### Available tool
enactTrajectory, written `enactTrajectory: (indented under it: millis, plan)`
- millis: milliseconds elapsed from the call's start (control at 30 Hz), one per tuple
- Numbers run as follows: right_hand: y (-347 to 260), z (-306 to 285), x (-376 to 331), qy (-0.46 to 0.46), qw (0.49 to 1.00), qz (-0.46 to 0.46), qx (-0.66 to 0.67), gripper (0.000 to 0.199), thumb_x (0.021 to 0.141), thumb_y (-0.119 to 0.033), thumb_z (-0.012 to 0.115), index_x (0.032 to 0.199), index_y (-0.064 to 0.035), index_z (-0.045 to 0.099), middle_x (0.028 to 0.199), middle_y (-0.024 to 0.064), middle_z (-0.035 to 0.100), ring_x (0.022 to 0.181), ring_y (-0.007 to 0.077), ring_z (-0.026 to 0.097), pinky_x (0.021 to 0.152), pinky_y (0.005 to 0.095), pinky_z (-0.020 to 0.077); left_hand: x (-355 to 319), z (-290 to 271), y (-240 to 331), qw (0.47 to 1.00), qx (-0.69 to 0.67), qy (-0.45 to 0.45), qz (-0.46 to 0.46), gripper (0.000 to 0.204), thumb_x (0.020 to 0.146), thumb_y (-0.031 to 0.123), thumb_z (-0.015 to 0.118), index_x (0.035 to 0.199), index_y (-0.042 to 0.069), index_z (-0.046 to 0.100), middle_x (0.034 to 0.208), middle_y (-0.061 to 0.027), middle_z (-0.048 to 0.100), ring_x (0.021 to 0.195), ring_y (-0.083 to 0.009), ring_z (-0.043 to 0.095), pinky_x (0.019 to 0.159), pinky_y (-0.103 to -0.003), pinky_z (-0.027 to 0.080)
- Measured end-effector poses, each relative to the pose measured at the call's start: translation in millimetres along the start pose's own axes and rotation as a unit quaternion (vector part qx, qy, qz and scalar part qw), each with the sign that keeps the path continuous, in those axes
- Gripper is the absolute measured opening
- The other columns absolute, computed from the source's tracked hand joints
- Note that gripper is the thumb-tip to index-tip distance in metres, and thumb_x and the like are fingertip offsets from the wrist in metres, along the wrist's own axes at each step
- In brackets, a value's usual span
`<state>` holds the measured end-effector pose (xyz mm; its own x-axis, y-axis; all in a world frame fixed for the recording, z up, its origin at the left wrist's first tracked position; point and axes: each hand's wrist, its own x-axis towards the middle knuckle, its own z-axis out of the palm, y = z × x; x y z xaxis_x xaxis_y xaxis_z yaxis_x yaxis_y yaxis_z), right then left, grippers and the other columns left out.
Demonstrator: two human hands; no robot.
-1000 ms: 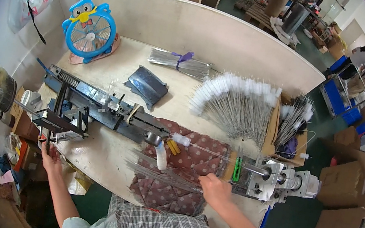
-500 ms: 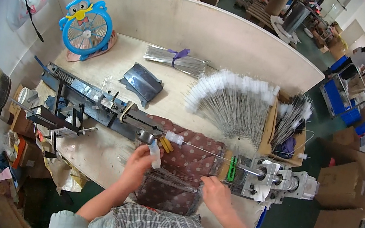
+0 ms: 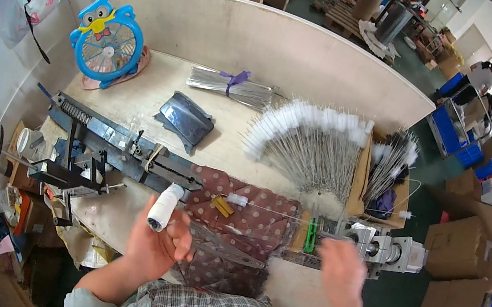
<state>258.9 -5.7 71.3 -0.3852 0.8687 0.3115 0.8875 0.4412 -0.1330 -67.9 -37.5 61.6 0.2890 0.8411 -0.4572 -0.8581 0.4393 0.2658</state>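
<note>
My left hand (image 3: 156,244) is closed around a white cylindrical roll (image 3: 163,206), held upright over the near edge of the workbench. My right hand (image 3: 340,270) is blurred by motion beside a grey metal spindle machine (image 3: 384,249) with a green part (image 3: 310,236); I cannot tell its grip. A thin wire with a small white tuft (image 3: 236,199) stretches across a brown dotted cloth (image 3: 254,221) between the hands. A thin bundle of wires (image 3: 226,247) lies on the cloth near my left hand.
A fan of white-tipped wire brushes (image 3: 307,144) covers the bench's right half, next to a cardboard box (image 3: 386,178) of more. A dark metal rail machine (image 3: 115,147), a dark tray (image 3: 186,118), a tied wire bundle (image 3: 231,88) and a blue owl fan (image 3: 107,43) stand left. People (image 3: 487,74) work far right.
My left hand left the rail machine at the left, came to the cloth and now holds the white roll. My right hand moved right, from the cloth toward the spindle machine.
</note>
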Motion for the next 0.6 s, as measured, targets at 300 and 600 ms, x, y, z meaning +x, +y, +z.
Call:
enactTrajectory:
  millis: [300,600]
  plan:
    - [8,-9,30,0.076,0.992,0.040,0.089,0.015,0.080,0.003,0.059,0.094,0.0001,0.061,0.084,0.0139,0.062,0.071,0.0274,0.060,0.063,0.0347,0.0482,69,21,-60,0.628,0.676,-0.217,0.317,0.023,0.086,0.016,0.059,0.106,0.004,0.059,0.090,-0.0130,0.063,0.071,-0.0247,0.064,0.062,-0.035,0.051]
    - [18,28,42,0.088,0.971,0.092,0.201,0.022,0.081,-0.006,0.064,0.102,-0.0058,0.061,0.083,0.0123,0.064,0.066,0.0250,0.062,0.057,0.0329,0.0488,154,25,-83,0.311,0.810,-0.117,0.483,0.013,0.074,0.012,0.060,0.087,0.010,0.057,0.079,-0.0037,0.057,0.066,-0.0230,0.061,0.059,-0.035,0.047]
